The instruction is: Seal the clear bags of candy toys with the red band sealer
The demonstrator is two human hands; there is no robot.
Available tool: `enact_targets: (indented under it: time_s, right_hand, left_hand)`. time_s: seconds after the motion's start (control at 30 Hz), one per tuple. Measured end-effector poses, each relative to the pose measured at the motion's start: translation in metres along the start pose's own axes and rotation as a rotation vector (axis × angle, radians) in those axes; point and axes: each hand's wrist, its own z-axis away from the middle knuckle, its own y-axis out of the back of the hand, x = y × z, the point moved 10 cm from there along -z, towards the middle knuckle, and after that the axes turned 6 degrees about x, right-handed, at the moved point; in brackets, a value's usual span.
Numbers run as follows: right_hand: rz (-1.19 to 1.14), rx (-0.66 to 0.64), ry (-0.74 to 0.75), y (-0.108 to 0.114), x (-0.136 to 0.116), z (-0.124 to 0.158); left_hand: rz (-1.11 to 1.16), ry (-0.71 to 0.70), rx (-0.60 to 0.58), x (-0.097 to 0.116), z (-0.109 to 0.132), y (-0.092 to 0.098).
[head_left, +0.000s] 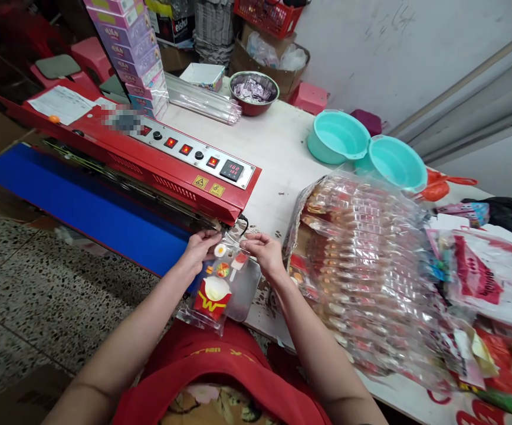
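Note:
Between my two hands hangs a clear plastic bag (216,298) with a red fries-shaped piece, a small egg, a popsicle and other small food-shaped pieces inside. My left hand (200,251) pinches the bag's top left corner, close to the end of the red sealing machine (150,159). At the top right corner, the fingers of my right hand (265,252) are closed on the same bag. Its top edge is level with the machine's near end. A clear tray (245,295) lies partly behind the bag.
A box of many filled bags (366,265) stands right of my right hand. Two turquoise basins (338,139) are behind it. The blue conveyor belt (83,200) runs along the machine's front. Stacked boxes (130,53) and a metal bowl (253,94) stand farther back.

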Motion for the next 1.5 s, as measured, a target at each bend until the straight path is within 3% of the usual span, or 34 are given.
enact_targets:
  time_s: [0.2,0.33,0.47,0.53,0.6,0.63,0.67,0.7,0.77,0.87,0.93,1.0,1.1,1.17,1.23,1.37,1.5]
  right_hand:
    - [-0.073,0.041,-0.051,-0.027,0.018,-0.021]
    - [-0.084,0.097,0.138,-0.038,-0.002,-0.015]
    - [0.075,0.116,0.326,-0.007,-0.031,0.020]
    - [0.132,0.137,0.315,0.024,-0.030,0.044]
    - [0.193,0.176,0.310,0.057,-0.022,0.073]
    - [0.233,0.182,0.308,0.071,-0.016,0.089]
    - [0.274,0.181,0.303,0.083,-0.008,0.104]
    - [0.311,0.175,0.296,0.092,0.001,0.119]
    - [0.359,0.167,0.274,0.108,0.019,0.146]
    - [0.354,0.189,0.236,0.128,0.038,0.175]
    - [0.323,0.215,0.216,0.141,0.045,0.185]
    - [0.286,0.241,0.209,0.155,0.048,0.190]
    - [0.239,0.246,0.211,0.169,0.048,0.192]
    - [0.222,0.237,0.223,0.175,0.045,0.191]
    - [0.206,0.234,0.241,0.177,0.038,0.190]
    - [0.088,0.231,0.260,0.171,0.019,0.174]
    - [-0.169,0.407,0.257,0.172,0.005,0.124]
  left_hand:
    - [-0.005,-0.033,0.091,0.011,-0.008,0.033]
    - [0.093,-0.107,0.216,0.031,-0.025,0.061]
    - [0.041,-0.278,0.442,0.065,-0.038,0.117]
    - [-0.145,-0.506,0.658,0.092,-0.024,0.146]
    - [-0.418,-0.846,0.862,0.119,0.014,0.148]
    - [-0.543,-1.023,0.891,0.124,0.036,0.133]
    - [-0.642,-1.179,0.846,0.122,0.057,0.110]
    - [-0.707,-1.302,0.729,0.114,0.076,0.080]
    - [-0.805,-1.447,0.347,0.081,0.108,0.005]
    - [-1.054,-1.501,-0.223,0.009,0.152,-0.117]
    - [-1.281,-1.460,-0.427,-0.039,0.166,-0.179]
    - [-1.513,-1.387,-0.518,-0.077,0.166,-0.220]
    - [-1.763,-1.280,-0.517,-0.111,0.152,-0.253]
    - [-1.827,-1.247,-0.466,-0.112,0.142,-0.263]
    - [-1.836,-1.252,-0.413,-0.101,0.132,-0.273]
    - [-1.813,-1.314,-0.340,-0.056,0.110,-0.305]
    - [-1.769,-1.405,-0.350,-0.018,0.089,-0.350]
